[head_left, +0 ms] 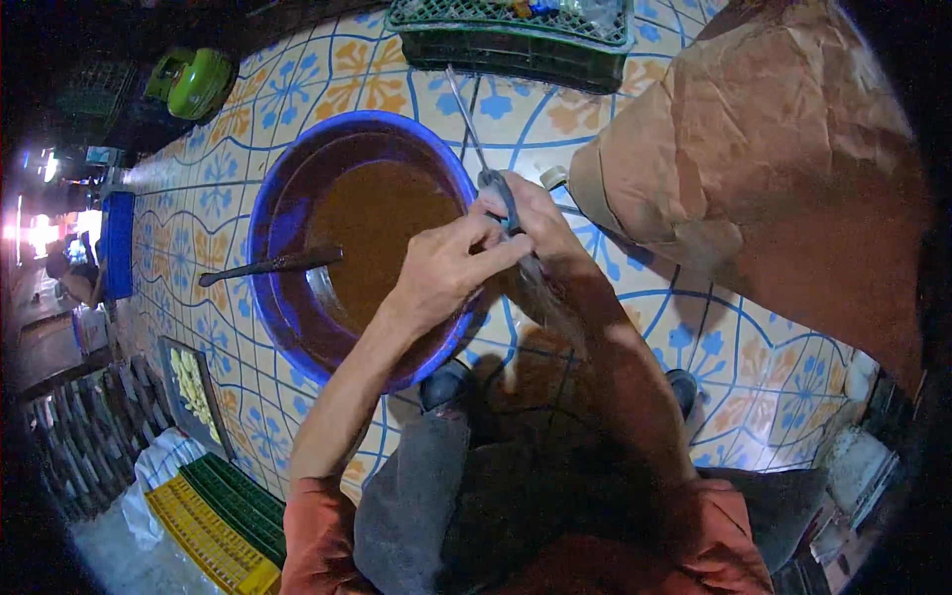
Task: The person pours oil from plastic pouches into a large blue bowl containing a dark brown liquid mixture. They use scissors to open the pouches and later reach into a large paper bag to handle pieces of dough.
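My two hands meet in front of me, beside the right rim of a blue tub [466,174] with brown contents. A slim tool with a thin metal shaft [464,107] and a dark grey grip points away from me. My right hand [535,213] is closed round the grip. Against the same grip my left hand [441,266] is pinched, thumb and fingers together. Below the fingers trails a wispy grey strip [543,293], blurred; whether it belongs to the tool I cannot tell. A dark-handled tool [270,266] lies across the tub's left rim.
A large brown paper-like sheet [793,169] rises at right. Beyond the tub stand a green crate [511,55] and a green gas cylinder [198,84]. Yellow [203,531] and green crates, plus a tray of pale pieces [190,387], lie at left. A person [79,278] is farther off.
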`<state>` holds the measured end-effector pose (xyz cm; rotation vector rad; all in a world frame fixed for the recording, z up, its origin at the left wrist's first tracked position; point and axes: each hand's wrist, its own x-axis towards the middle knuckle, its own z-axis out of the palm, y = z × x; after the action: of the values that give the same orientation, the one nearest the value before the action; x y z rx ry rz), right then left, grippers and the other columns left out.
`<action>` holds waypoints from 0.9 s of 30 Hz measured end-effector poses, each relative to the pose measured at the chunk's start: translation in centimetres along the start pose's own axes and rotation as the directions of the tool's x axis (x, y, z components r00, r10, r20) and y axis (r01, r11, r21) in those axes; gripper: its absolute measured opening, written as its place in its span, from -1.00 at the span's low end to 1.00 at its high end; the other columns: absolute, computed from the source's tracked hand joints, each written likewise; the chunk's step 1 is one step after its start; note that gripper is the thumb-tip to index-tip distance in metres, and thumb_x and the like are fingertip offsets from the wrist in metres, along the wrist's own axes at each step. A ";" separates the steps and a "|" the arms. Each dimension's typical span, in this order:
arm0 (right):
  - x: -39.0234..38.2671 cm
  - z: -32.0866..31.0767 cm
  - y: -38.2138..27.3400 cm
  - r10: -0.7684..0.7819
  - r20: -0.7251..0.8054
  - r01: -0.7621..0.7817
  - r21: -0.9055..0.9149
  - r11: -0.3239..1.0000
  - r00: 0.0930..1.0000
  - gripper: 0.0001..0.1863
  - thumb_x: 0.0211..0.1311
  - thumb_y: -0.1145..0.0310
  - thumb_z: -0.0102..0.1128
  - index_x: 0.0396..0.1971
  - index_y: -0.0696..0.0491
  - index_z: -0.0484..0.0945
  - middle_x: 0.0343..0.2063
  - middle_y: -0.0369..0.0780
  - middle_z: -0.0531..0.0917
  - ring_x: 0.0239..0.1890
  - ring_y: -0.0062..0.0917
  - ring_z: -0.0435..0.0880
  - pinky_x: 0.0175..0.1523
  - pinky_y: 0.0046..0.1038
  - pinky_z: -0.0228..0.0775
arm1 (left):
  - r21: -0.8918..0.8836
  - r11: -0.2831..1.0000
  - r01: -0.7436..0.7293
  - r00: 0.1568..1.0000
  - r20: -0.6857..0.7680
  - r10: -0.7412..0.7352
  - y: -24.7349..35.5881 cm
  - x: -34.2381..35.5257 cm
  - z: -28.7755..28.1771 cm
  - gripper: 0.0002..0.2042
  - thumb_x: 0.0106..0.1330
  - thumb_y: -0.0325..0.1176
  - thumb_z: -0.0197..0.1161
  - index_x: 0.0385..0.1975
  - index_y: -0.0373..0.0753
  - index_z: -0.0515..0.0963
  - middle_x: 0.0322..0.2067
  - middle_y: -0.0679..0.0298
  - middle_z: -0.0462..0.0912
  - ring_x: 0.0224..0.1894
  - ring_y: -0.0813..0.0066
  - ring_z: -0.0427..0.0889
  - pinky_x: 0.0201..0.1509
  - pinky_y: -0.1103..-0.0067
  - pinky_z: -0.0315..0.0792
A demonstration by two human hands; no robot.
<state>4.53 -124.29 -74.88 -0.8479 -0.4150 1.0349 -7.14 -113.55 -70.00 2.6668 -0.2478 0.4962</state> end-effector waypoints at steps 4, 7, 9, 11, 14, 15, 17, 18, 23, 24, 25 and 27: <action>-0.3 -1.7 1.7 -0.285 -0.453 0.272 -0.095 0.958 0.845 -0.81 0.21 0.32 0.18 -0.33 0.14 0.48 -0.43 -0.29 0.53 -0.43 -0.68 0.46 -0.35 -0.62 0.29 | -0.154 0.974 0.165 0.986 0.043 -0.160 0.9 1.6 1.1 -0.73 0.21 -0.45 0.23 -0.07 -0.15 0.55 -0.41 0.26 0.53 -0.39 0.40 0.59 -0.31 0.54 0.49; 0.2 -2.1 1.5 -0.373 -0.722 0.348 -0.194 0.917 0.583 -0.92 0.28 0.44 0.10 -0.39 0.12 0.44 -0.43 -0.28 0.57 -0.47 -0.71 0.46 -0.39 -0.63 0.27 | -0.467 0.706 0.532 0.801 0.008 -0.599 4.0 2.5 0.6 -0.68 0.28 -0.35 0.18 0.02 -0.22 0.44 -0.45 0.15 0.57 -0.43 0.36 0.61 -0.31 0.48 0.48; 1.1 -1.7 1.2 -0.429 -0.732 0.424 -0.209 0.881 0.530 -0.91 0.26 0.46 0.12 -0.41 0.10 0.41 -0.44 -0.28 0.55 -0.48 -0.71 0.44 -0.40 -0.64 0.26 | -0.680 0.499 0.538 0.753 0.122 -0.646 4.6 0.1 1.1 -0.59 0.28 -0.35 0.16 0.11 -0.34 0.37 -0.32 0.05 0.64 -0.34 0.31 0.66 -0.22 0.49 0.50; 1.7 -1.6 0.6 -0.526 -0.746 0.557 -0.253 0.791 0.408 -0.85 0.23 0.50 0.16 -0.45 0.07 0.36 -0.46 -0.28 0.52 -0.50 -0.71 0.42 -0.41 -0.65 0.24 | -0.462 0.733 0.499 0.833 0.024 -0.552 5.8 -1.2 0.9 -0.57 0.27 -0.32 0.21 0.11 -0.37 0.40 -0.25 -0.01 0.66 -0.27 0.30 0.69 -0.18 0.50 0.52; 1.6 -1.9 -0.5 -0.587 -0.732 0.256 -0.528 0.809 0.346 -0.88 0.24 0.50 0.14 -0.41 0.08 0.36 -0.52 -0.34 0.47 -0.52 -0.76 0.36 -0.43 -0.66 0.20 | -0.310 0.713 0.629 0.768 0.104 -0.633 5.9 -1.9 0.7 -0.62 0.28 -0.33 0.22 0.06 -0.36 0.47 -0.21 -0.02 0.67 -0.20 0.28 0.70 -0.15 0.51 0.53; 1.6 -1.7 -0.9 -0.576 -0.741 0.253 -0.518 0.817 0.345 -0.87 0.24 0.49 0.15 -0.42 0.08 0.37 -0.55 -0.36 0.45 -0.53 -0.77 0.35 -0.45 -0.65 0.18 | -0.305 0.714 0.630 0.768 0.107 -0.631 5.8 -2.2 1.2 -0.62 0.28 -0.33 0.22 0.06 -0.36 0.47 -0.21 -0.02 0.67 -0.20 0.28 0.70 -0.15 0.51 0.53; 1.8 -0.5 -1.5 -0.596 -0.722 0.328 -0.501 0.801 0.351 -0.88 0.23 0.48 0.16 -0.42 0.08 0.38 -0.58 -0.38 0.45 -0.54 -0.79 0.33 -0.48 -0.65 0.14 | -0.348 0.797 0.494 0.827 -0.093 -0.554 5.3 -2.3 2.0 -0.68 0.29 -0.35 0.21 0.00 -0.34 0.53 -0.25 -0.03 0.67 -0.26 0.28 0.72 -0.21 0.52 0.54; 1.9 -0.4 -1.3 -0.548 -0.747 0.310 -0.455 0.835 0.377 -0.88 0.23 0.47 0.16 -0.42 0.08 0.39 -0.59 -0.39 0.44 -0.55 -0.80 0.32 -0.49 -0.66 0.12 | -0.372 0.795 0.480 0.815 -0.147 -0.561 5.4 -2.2 2.2 -0.73 0.30 -0.40 0.20 -0.04 -0.33 0.55 -0.27 -0.01 0.67 -0.31 0.27 0.72 -0.25 0.52 0.54; 2.3 -1.1 -1.2 -0.575 -0.759 0.347 -0.473 0.810 0.306 -0.88 0.22 0.43 0.17 -0.42 0.10 0.42 -0.59 -0.42 0.39 -0.56 -0.81 0.28 -0.48 -0.66 0.09 | -0.221 0.775 0.592 0.792 -0.020 -0.611 4.6 -0.6 1.5 -0.72 0.24 -0.42 0.28 -0.07 -0.34 0.56 -0.26 0.07 0.69 -0.24 0.37 0.71 -0.19 0.58 0.54; 2.3 -1.7 -1.4 -0.557 -0.785 0.176 -0.528 0.830 0.272 -0.86 0.22 0.40 0.17 -0.42 0.11 0.42 -0.58 -0.42 0.38 -0.53 -0.79 0.29 -0.45 -0.64 0.11 | -0.295 0.789 0.539 0.811 -0.071 -0.580 5.2 -0.5 1.4 -0.68 0.21 -0.42 0.31 -0.04 -0.35 0.54 -0.24 0.07 0.69 -0.23 0.41 0.70 -0.18 0.58 0.53; 2.4 -1.7 -1.4 -0.554 -0.789 0.178 -0.524 0.833 0.268 -0.86 0.22 0.40 0.17 -0.42 0.11 0.42 -0.58 -0.42 0.38 -0.53 -0.79 0.29 -0.45 -0.64 0.11 | -0.363 0.795 0.486 0.821 -0.121 -0.557 5.6 -0.7 1.5 -0.63 0.18 -0.42 0.34 -0.01 -0.36 0.52 -0.22 0.08 0.69 -0.22 0.45 0.69 -0.17 0.57 0.53; 2.5 -1.7 -1.5 -0.592 -0.769 0.248 -0.541 0.804 0.241 -0.84 0.22 0.37 0.17 -0.41 0.12 0.42 -0.58 -0.41 0.37 -0.51 -0.76 0.29 -0.43 -0.63 0.12 | -0.497 0.731 0.468 0.782 -0.152 -0.604 5.8 -1.2 3.2 -0.54 0.15 -0.40 0.38 0.06 -0.38 0.47 -0.20 0.10 0.68 -0.19 0.47 0.67 -0.12 0.56 0.52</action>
<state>7.71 -123.17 -75.02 -1.3728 0.2060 -0.1858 -8.74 -120.04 -71.05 2.0381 0.4671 0.5650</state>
